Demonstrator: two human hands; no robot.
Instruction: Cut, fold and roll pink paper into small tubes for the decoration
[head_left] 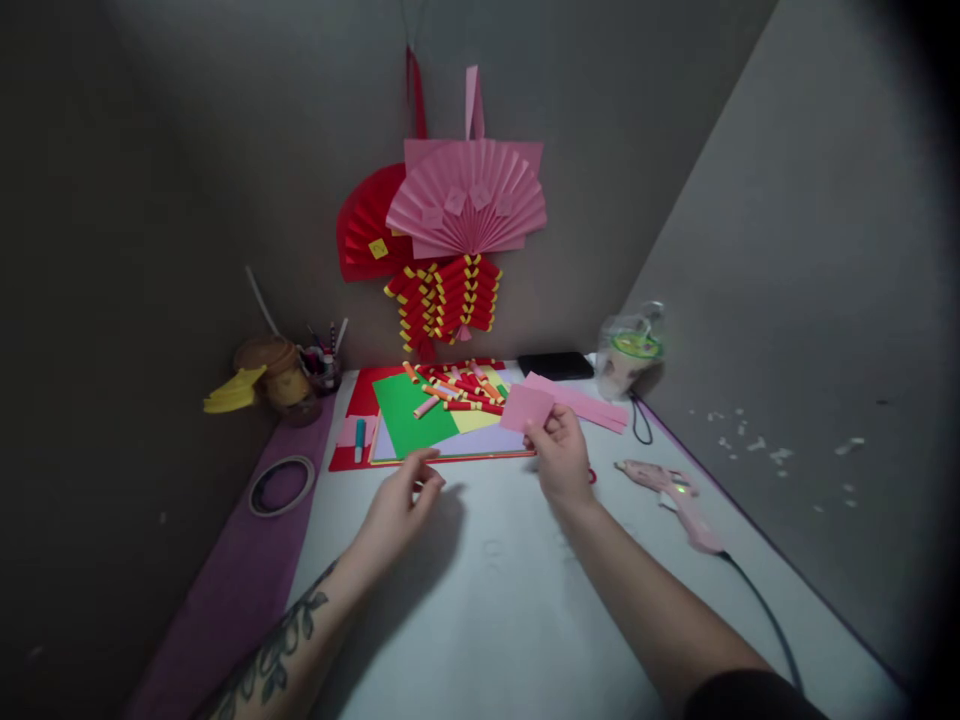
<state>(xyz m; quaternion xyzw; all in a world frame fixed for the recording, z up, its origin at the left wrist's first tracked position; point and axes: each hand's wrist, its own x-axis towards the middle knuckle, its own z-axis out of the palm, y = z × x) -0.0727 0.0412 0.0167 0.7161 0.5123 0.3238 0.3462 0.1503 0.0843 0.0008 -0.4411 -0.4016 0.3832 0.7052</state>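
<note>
Between the thumb and fingers of my right hand (564,458) is a small square of pink paper (526,408), held up over the edge of the stacked paper. My left hand (405,500) hovers over the white tabletop, fingers loosely bent and apart, with nothing in it. Just beyond it lie sheets of coloured paper, a green sheet (412,412) on top. Small rolled paper tubes (457,388) in red, orange and pink are heaped on these sheets. Pink paper strips (589,405) rest behind my right hand.
A pink glue gun (675,495) with a cord lies at the right. At the left are a tape roll (281,487), a teal marker (360,440) and a pen holder (322,368). A phone (555,366) and lidded cup (630,355) stand behind. A pink paper fan (469,195) hangs on the wall.
</note>
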